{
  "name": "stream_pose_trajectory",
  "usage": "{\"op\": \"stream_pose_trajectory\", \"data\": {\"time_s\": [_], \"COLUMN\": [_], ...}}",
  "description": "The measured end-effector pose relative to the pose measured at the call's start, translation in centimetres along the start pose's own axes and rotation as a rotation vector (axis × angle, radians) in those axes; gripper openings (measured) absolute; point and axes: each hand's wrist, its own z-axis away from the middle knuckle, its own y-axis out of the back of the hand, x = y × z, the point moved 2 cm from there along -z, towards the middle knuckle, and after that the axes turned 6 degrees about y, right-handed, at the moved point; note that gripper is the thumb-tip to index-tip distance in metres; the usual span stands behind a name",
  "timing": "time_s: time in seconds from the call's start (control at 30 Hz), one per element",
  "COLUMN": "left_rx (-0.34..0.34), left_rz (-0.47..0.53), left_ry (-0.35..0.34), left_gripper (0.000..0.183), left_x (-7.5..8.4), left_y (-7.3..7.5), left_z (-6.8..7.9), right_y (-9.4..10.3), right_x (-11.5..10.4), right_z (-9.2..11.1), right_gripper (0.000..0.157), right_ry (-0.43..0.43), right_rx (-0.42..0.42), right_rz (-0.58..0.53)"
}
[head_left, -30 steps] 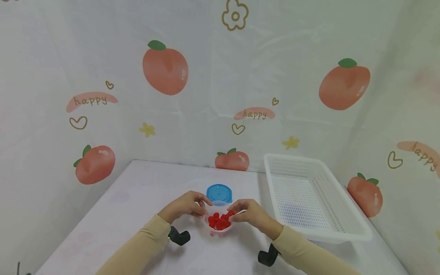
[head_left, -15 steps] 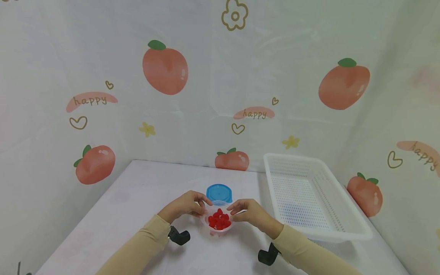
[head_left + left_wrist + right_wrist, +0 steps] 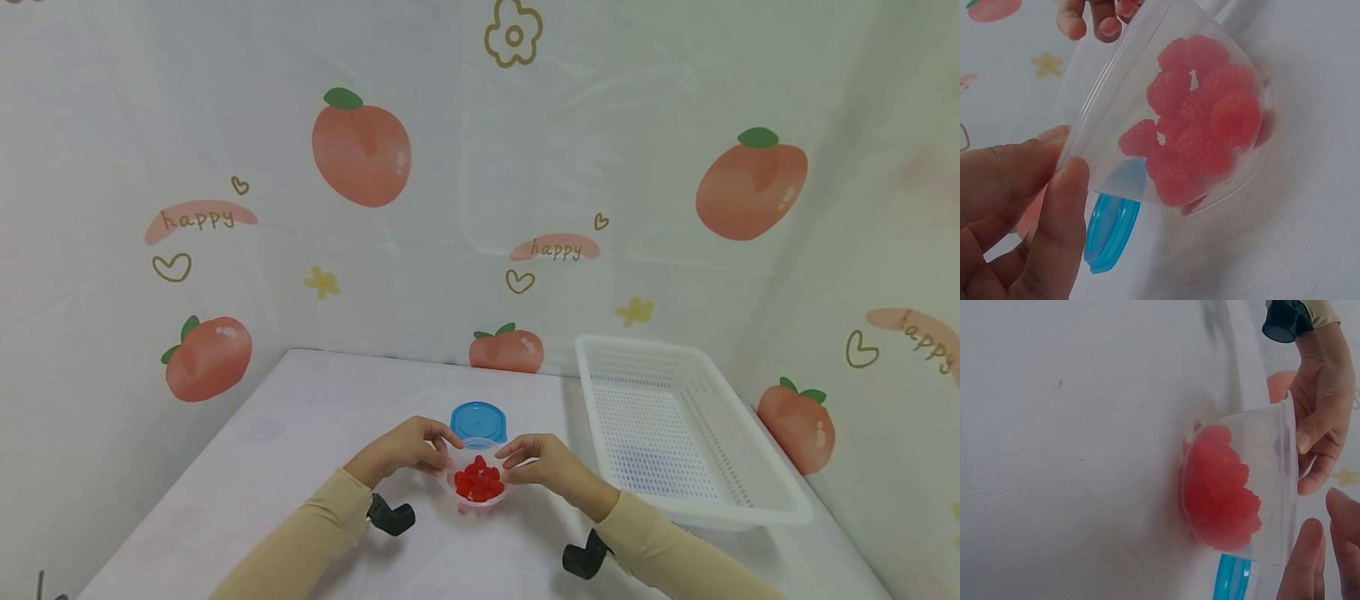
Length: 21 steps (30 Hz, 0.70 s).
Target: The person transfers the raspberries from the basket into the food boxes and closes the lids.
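Note:
A clear plastic container [image 3: 1113, 119] stands on the table with several red raspberries [image 3: 477, 481] in its bottom. My left hand [image 3: 408, 447] pinches its rim at the left side; the left wrist view shows thumb and fingers [image 3: 1067, 206] at that rim. At the right side of the rim is my right hand [image 3: 551, 471], its fingers loosely bent and nothing between them. In the right wrist view, the right fingertips [image 3: 1311, 534] sit just off the rim. A blue lid [image 3: 477, 422] lies right behind the container.
A white perforated plastic basket [image 3: 660, 433] stands on the right of the white-covered table [image 3: 247, 500]. Behind the table hangs a white cloth [image 3: 442, 167] printed with fruit. Black wrist cameras [image 3: 392, 515] sit below both wrists.
One second ago my right hand pinched a raspberry at the container's right rim. That raspberry now lies on the others, and the right fingers are parted. My left hand keeps its place.

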Motion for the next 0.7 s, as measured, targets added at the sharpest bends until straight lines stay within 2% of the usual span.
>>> {"op": "stream_pose_trajectory", "data": {"time_s": [0.27,0.4,0.57,0.7], "left_rx": [-0.066,-0.096,-0.083,-0.057], "left_rz": [0.018,0.008,-0.006,0.007], "left_ry": [-0.011,-0.003,-0.006,-0.010], "left_gripper": [0.033,0.039,0.047,0.046], "left_x": [0.0,0.3,1.1,1.8], "left_y": [0.4,1.2,2.4,3.4], "left_z": [0.6,0.8,1.1,0.8], "right_y": [0.6,1.7,3.5,4.7], "right_x": [-0.7,-1.6,-3.2,-4.1], "right_z": [-0.2,-0.4,-1.1,-1.8], "right_gripper": [0.035,0.039,0.041,0.044], "right_ry": [-0.015,-0.014,0.004,-0.008], "right_rx": [0.022,0.019,0.021,0.041], "right_rz": [-0.012,-0.071,-0.129,-0.137]}}
